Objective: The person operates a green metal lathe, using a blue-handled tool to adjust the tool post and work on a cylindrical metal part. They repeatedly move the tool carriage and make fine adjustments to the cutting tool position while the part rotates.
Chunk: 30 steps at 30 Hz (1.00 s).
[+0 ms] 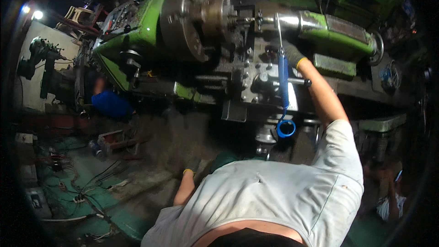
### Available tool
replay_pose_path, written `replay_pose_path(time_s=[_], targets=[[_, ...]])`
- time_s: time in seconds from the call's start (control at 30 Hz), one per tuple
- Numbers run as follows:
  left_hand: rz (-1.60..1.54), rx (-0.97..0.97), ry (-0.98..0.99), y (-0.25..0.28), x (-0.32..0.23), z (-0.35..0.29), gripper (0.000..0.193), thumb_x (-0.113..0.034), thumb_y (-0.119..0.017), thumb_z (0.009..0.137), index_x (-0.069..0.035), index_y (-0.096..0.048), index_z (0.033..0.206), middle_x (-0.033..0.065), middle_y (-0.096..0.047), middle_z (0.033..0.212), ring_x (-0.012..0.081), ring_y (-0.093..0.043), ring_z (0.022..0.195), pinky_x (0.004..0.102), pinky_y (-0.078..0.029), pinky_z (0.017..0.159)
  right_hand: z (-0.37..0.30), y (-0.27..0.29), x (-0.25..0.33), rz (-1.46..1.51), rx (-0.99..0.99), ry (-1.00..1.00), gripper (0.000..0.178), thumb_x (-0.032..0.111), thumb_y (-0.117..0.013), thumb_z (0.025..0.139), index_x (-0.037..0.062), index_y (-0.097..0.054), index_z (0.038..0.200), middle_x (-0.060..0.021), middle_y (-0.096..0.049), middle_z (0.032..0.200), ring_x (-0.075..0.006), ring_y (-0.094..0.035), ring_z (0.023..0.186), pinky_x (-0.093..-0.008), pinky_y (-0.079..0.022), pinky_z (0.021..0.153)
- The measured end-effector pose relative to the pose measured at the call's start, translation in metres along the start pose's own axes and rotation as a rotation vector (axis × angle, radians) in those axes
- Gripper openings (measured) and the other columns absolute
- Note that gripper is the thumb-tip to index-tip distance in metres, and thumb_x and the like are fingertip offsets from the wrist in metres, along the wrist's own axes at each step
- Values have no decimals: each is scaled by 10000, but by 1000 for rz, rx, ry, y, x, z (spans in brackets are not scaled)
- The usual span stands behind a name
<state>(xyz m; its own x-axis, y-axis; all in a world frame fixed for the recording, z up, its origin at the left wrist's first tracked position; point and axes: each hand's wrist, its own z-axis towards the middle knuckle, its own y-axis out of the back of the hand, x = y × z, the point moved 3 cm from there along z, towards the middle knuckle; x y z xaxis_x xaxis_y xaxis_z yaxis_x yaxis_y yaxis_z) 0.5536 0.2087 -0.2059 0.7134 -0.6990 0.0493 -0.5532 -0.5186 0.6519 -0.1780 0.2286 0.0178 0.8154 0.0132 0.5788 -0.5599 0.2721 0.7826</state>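
My right hand (292, 54), in a dark glove with a yellow cuff, reaches over the carriage of a green lathe (155, 11), just below the bright metal tailstock barrel (287, 21). In front of it stands a long tool (284, 82) with a thin silver shaft, a blue handle and a blue ring at its lower end. My fingers are dark and partly hidden, so a grip on that tool cannot be made out. Low at my left side hangs my left hand (194, 164), gloved the same way, its fingers lost in shadow. Nearby are the tool post (261, 77) and its lever.
A big round chuck (183, 23) fills the lathe's left end, and a handwheel (377, 48) sits at its right. A person in blue (112, 103) is low at the left. Cables (82, 194) lie across the green floor. Metal parts lie on the headstock top (121, 18).
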Motion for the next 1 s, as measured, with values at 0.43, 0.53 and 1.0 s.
replay_pose_path(time_s=[0.43, 0.53, 1.0], targets=[[-514, -17, 246, -28, 110, 65, 502, -411, -457, 1016, -82, -654, 1340, 229, -582, 1435, 410, -560, 1316, 494, -439, 1103, -47, 78, 59, 224, 105, -419, 549, 137, -768, 866, 81, -597, 1384, -128, -681, 1264, -230, -652, 1135, -381, -527, 1008], [-511, 33, 249, -72, 143, 60, 508, -418, -462, 1013, -81, -657, 1338, 229, -584, 1432, 412, -561, 1315, 495, -440, 1102, -63, 109, 56, 270, -97, -537, 436, 40, -738, 861, 60, -658, 1289, -65, -711, 1129, -170, -672, 985, -329, -564, 875], [-445, -34, 89, -34, 190, 145, 534, -453, -482, 998, -74, -667, 1326, 231, -596, 1417, 417, -566, 1308, 497, -443, 1096, -74, 92, 111, -420, -369, -875, 359, 269, -695, 778, 45, -757, 1052, -236, -733, 1076, -399, -707, 1018, -442, -541, 876]])
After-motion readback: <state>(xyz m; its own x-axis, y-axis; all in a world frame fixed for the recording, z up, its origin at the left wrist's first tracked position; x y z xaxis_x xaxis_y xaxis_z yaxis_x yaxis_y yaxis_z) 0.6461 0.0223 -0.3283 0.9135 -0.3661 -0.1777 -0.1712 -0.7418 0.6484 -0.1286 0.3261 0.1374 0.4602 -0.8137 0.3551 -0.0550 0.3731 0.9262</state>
